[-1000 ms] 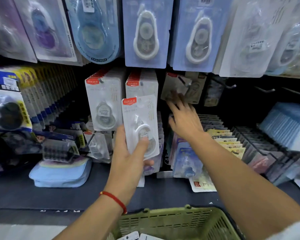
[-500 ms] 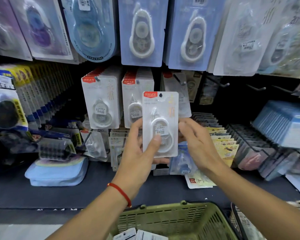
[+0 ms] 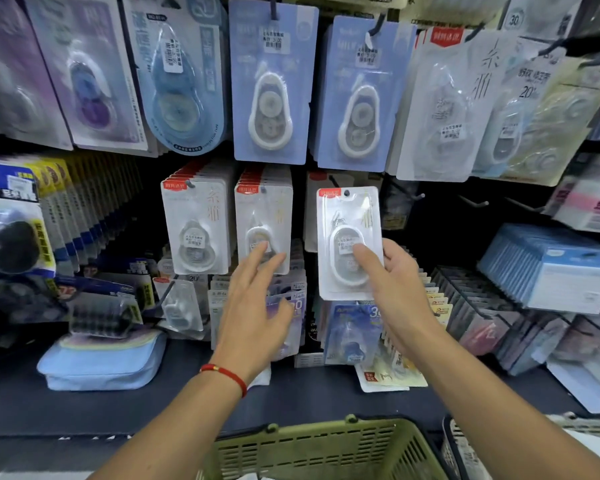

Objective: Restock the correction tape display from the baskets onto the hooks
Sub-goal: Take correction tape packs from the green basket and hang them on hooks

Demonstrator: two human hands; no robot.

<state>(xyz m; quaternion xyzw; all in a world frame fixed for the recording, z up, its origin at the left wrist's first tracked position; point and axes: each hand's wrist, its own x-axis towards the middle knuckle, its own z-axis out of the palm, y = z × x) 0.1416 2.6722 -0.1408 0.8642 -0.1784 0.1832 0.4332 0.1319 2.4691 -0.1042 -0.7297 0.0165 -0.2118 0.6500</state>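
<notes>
While gripped upright, right-hand (image 3: 400,289) pack (image 3: 349,242).

Two hands (image 3: 253,306), one held correction tape pack (image 3: 349,242), one green basket (image 3: 312,448)

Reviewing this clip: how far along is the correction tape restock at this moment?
Partway. Done: two hooks already carry full stacks of white packs. In hand: the right hand holds one pack upright in front of the third hook's sparse stack, its hang hole not visibly on a hook; the left hand is open and holds nothing. Left: hanging it, then whatever the green basket contains.
</notes>
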